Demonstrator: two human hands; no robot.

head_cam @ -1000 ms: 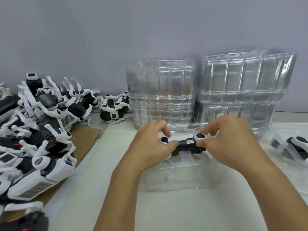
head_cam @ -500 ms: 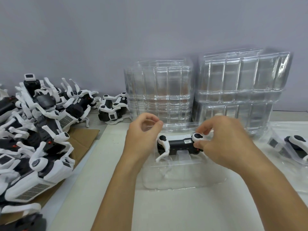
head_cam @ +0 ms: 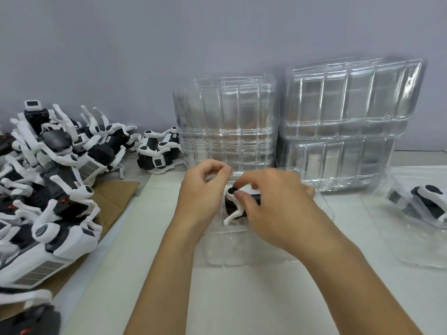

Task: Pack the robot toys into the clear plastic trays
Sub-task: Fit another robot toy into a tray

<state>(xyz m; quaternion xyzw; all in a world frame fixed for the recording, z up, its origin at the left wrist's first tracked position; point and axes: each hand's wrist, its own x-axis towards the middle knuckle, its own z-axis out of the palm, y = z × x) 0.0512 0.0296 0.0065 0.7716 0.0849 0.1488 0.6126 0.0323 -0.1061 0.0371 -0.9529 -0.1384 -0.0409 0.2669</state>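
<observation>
A black-and-white robot toy lies in a clear plastic tray in the middle of the white table. My right hand reaches over the toy and covers most of it. That hand's thumb presses on the toy's left shoulder joint, and its fingers curl over the body. One white leg sticks out below that hand. My left hand is at the tray's far left corner, fingers curled, with thumb and forefinger meeting at the clear rim.
A big pile of robot toys lies at the left on brown cardboard, and two more toys stand behind it. Two stacks of clear trays stand against the wall. A packed tray with a toy sits at the right.
My left hand let go of the toy's left end and moved to the tray's rim. My right hand slid left across the toy and now covers it.
</observation>
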